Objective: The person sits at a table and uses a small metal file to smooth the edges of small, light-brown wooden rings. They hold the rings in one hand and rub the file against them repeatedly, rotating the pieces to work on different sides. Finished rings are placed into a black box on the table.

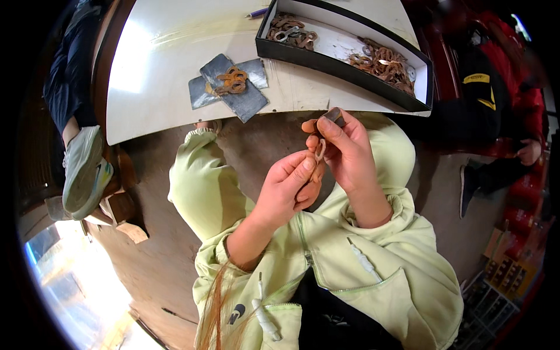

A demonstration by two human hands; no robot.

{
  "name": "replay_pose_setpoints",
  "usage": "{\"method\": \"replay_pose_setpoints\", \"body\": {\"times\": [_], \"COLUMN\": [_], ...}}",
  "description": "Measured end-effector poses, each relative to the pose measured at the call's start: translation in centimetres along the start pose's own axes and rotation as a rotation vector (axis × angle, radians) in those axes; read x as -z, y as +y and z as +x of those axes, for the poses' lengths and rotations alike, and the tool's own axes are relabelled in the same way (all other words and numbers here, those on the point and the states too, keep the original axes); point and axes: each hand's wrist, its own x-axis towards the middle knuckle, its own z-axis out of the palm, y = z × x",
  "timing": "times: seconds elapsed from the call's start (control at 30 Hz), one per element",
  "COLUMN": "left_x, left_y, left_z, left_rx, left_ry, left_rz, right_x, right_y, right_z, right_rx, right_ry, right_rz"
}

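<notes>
Both my hands are raised close together over my lap, just off the table's near edge. My left hand [294, 181] is closed, thumb against fingers, on a small looped metal link [320, 150] whose pale ring sticks up from the pinch. My right hand [353, 149] grips a small dark grey folded piece [332, 116] that looks like sandpaper, between thumb and fingers. Its lower fingers come up against the link, partly hidden behind it. On the table, several rusty links [233, 80] lie heaped on dark grey sheets [244, 100] that overlap.
A long black box [344, 76] with a white inside stands on the white table [169, 81], rusty links piled at both ends. Behind it lies a purple pen [257, 13]. One person's shoe [84, 169] shows at left; another person in dark clothes sits at right.
</notes>
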Motion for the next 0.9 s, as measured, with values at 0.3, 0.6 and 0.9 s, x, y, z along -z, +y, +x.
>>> {"method": "replay_pose_setpoints", "body": {"times": [0.3,0.6,0.9], "left_x": [-0.2,0.3,0.2], "left_y": [0.1,-0.1,0.0], "left_z": [0.3,0.1,0.2], "left_rx": [-0.043,-0.058,-0.037], "left_ry": [0.015,0.071,0.079], "left_rz": [-0.175,-0.119,-0.057], "right_x": [-0.1,-0.7,-0.4], "right_y": [0.3,0.7,-0.3], "right_z": [0.3,0.1,0.5], "right_rx": [0.159,0.239,-0.082], "right_ry": [-0.091,-0.135,0.04], "right_rz": [-0.038,-0.218,0.036]}}
